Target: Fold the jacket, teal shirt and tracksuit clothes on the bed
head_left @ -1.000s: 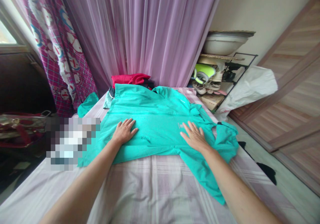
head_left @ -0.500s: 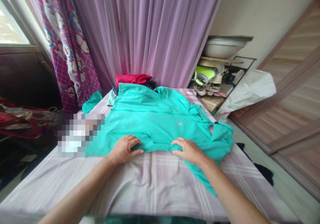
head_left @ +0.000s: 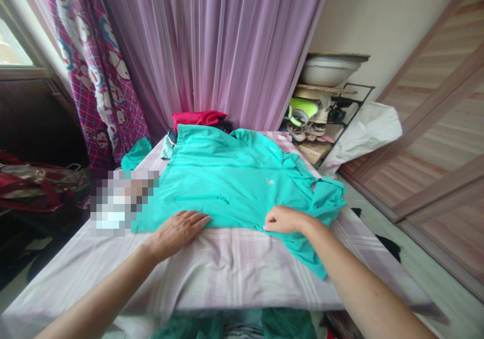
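Pinched in the right hand (head_left: pixel 285 219) is the near edge of a green jacket (head_left: pixel 227 180); the left hand (head_left: pixel 179 232) lies flat over that edge, fingers straight. The jacket is spread on a checked sheet (head_left: pixel 227 278), before a purple curtain (head_left: pixel 212 52), with shoes (head_left: pixel 297 132) and wooden doors (head_left: pixel 434 127) beyond to the right. Its length runs left to right, hem leftward, one sleeve slanting nearer. Its body looks fairly smooth, its right end crumpled.
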The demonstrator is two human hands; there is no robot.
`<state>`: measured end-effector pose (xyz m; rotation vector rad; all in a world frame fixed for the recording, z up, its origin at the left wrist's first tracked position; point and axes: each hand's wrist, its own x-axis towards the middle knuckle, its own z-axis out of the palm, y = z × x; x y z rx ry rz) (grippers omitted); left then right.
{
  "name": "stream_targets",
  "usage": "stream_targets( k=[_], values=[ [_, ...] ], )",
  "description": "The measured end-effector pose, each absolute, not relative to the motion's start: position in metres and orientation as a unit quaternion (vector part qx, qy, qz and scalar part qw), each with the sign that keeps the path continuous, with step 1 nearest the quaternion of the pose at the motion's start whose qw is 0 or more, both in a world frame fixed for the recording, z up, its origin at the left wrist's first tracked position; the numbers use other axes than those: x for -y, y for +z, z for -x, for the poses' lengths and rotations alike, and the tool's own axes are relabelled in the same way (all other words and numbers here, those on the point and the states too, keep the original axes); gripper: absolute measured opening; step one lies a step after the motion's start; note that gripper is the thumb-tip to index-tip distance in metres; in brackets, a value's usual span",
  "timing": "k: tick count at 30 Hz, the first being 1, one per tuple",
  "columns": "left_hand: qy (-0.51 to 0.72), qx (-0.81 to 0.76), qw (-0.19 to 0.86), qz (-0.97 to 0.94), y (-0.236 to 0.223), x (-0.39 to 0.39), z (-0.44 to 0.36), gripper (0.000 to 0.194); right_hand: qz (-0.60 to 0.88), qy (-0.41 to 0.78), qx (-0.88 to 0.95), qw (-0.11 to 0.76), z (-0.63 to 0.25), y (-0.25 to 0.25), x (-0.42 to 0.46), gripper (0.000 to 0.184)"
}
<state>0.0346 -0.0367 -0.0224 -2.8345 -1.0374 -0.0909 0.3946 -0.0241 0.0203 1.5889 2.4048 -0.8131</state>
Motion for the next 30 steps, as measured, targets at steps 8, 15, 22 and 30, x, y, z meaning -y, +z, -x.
stream_targets(
  k=[8,15,22,30],
  values=[
    [0.014,0.497,0.074,0.864,-0.019,0.042,0.001,0.056,-0.579,-0.056,-0.81,-0.072,-0.354,0.035,-0.004,0.035],
    [-0.047,0.528,0.042,0.847,-0.025,0.044,0.026,0.051,-0.594,-0.028,-0.803,-0.032,-0.338,-0.029,-0.012,0.057],
    [0.013,0.59,0.009,0.807,-0.007,0.048,0.018,0.052,-0.567,-0.025,-0.822,-0.051,-0.343,-0.037,0.002,0.059],
    [-0.114,0.49,0.016,0.864,0.002,0.001,-0.154,0.047,-0.565,-0.058,-0.821,-0.057,-0.342,-0.039,0.0,0.058]
  ],
)
